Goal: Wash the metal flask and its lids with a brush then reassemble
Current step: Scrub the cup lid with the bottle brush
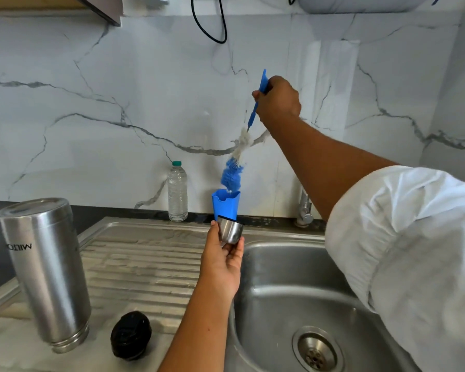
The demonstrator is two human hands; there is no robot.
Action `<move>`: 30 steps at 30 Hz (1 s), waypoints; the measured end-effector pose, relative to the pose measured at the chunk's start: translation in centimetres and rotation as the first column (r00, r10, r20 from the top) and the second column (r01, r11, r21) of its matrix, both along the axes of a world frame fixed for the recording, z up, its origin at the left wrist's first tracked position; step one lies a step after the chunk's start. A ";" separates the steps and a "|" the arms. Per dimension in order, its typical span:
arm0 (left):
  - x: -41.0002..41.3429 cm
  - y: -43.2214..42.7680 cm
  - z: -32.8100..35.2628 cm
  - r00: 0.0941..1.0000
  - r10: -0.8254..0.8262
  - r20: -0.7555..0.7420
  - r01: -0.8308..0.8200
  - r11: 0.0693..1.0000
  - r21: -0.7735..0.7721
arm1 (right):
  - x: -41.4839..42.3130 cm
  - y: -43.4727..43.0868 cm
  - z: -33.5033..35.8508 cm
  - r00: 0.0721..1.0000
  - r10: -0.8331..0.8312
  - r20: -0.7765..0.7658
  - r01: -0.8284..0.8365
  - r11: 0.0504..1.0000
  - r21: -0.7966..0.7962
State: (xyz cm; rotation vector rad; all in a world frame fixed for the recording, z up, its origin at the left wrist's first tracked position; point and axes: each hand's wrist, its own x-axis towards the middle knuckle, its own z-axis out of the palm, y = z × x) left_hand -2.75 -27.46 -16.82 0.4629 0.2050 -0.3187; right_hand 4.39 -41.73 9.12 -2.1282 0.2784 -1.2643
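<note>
Head | right hand grips near-upright brush, bristles down | left hand holds cup lid

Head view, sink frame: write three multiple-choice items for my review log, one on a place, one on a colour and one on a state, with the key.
1. Where does the metal flask stand?
A) inside a cupboard
B) on the drainboard, left of the sink basin
C) on a stove

2. What colour is the handle of the brush?
A) blue
B) red
C) black

3. What is the left hand doing?
A) lying flat and empty
B) gripping the tap
C) holding the steel cup lid

Key:
1 B: the flask stands mouth down on the ribbed drainboard, beside the black stopper.
2 A: the right hand grips a blue handle.
3 C: its thumb and fingers hold the lid from below.
</note>
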 end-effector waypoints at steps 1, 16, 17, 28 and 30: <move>-0.1 0.0 0.1 1.000 -0.010 0.003 0.010 1.000 0.003 | -1.1 -0.1 0.1 1.000 0.001 0.030 -0.002 1.000 0.013; 0.7 1.1 -0.9 0.999 0.000 0.033 -0.003 0.995 0.103 | -17.7 -1.6 -6.7 0.977 0.138 0.161 -0.190 0.907 0.375; 0.7 1.1 -0.9 0.999 -0.010 0.050 0.004 0.994 0.113 | -18.4 -1.8 -7.2 0.976 0.147 0.162 -0.202 0.892 0.405; 0.3 0.7 -0.6 0.984 -0.071 0.163 0.014 0.944 0.329 | -21.3 -6.2 -13.6 0.927 0.297 0.230 -0.366 0.574 0.732; 0.5 0.7 -0.6 0.984 -0.058 0.169 -0.004 0.939 0.343 | -21.4 -7.7 -14.9 0.906 0.366 0.213 -0.381 0.485 0.787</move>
